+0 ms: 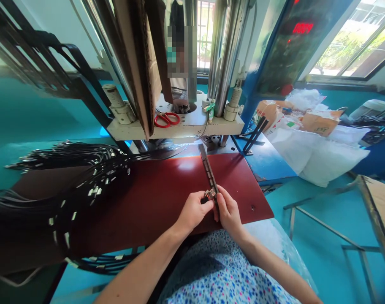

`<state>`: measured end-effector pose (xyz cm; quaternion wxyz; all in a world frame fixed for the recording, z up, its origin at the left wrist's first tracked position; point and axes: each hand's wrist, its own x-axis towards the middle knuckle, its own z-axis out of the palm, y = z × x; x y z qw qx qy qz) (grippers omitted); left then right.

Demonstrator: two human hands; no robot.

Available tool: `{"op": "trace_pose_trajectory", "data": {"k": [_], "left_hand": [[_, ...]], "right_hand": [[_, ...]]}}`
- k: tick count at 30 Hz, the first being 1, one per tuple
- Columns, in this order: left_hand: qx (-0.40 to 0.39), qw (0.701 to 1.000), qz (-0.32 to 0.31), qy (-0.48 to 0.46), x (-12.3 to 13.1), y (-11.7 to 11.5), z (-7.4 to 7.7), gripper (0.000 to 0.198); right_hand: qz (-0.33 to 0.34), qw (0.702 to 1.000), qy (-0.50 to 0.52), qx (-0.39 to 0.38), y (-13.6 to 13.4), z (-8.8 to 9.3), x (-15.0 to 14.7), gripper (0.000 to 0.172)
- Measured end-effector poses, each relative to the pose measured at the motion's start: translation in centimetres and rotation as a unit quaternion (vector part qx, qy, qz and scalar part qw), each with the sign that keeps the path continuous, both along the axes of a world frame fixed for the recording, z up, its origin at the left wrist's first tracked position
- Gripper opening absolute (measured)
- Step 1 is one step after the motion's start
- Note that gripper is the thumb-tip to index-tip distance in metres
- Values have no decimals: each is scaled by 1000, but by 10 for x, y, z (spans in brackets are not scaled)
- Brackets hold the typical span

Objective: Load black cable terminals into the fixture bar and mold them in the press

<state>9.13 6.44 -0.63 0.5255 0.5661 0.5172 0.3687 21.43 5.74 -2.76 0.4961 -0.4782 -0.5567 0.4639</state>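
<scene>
A long, narrow metal bar (207, 166) with a row of slots slants over the red-brown board (167, 190). Its near end is in my right hand (229, 207), fingers closed around it. My left hand (194, 210) pinches a small bunch of metal-tipped connectors (209, 195) against the bar's near end. Which of the connectors sit in the slots cannot be made out. Left of my hands, a large bundle of black cables (97, 181) with whitish ends lies across the board.
Beyond the board stands a press with a pale plate (192, 128), steel columns and red-handled scissors (166, 120) on it. Black strips (255, 135) stand at a blue side table (270, 158). White sacks (319, 152) are at the right, and a display panel is above.
</scene>
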Motion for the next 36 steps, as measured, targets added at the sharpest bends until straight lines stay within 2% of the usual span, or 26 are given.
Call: {"op": "trace_pose_trajectory", "data": {"k": [3,6,12,15,17,20,26,30,36], "left_hand": [[-38,999,-1,-31,-2,0,2,15],[-95,989,-16,-116,-10,4,8,20],[-188,942,-20,-278,-28,15,12,29],[-239,927,-12,-288,-27,17,9,28],[-254,930,0,-266,-24,18,8,24],[-233,947,16,-218,-17,18,9,18],[-119,986,25,-115,-7,14,15,9],[-85,993,6,-86,-7,12,12,9],[-67,992,24,-105,-7,9,6,14]], "right_hand": [[13,1000,-1,-9,1,1,1,39],[26,998,40,-41,2,0,4,39],[0,993,102,-62,3,-1,9,36],[4,992,103,-67,2,-1,9,36],[10,993,99,-71,2,-1,8,37],[16,991,105,-79,3,-2,8,40],[25,990,104,-89,3,1,8,44],[24,992,84,-90,2,1,7,47],[27,997,17,-72,2,-1,4,48]]}}
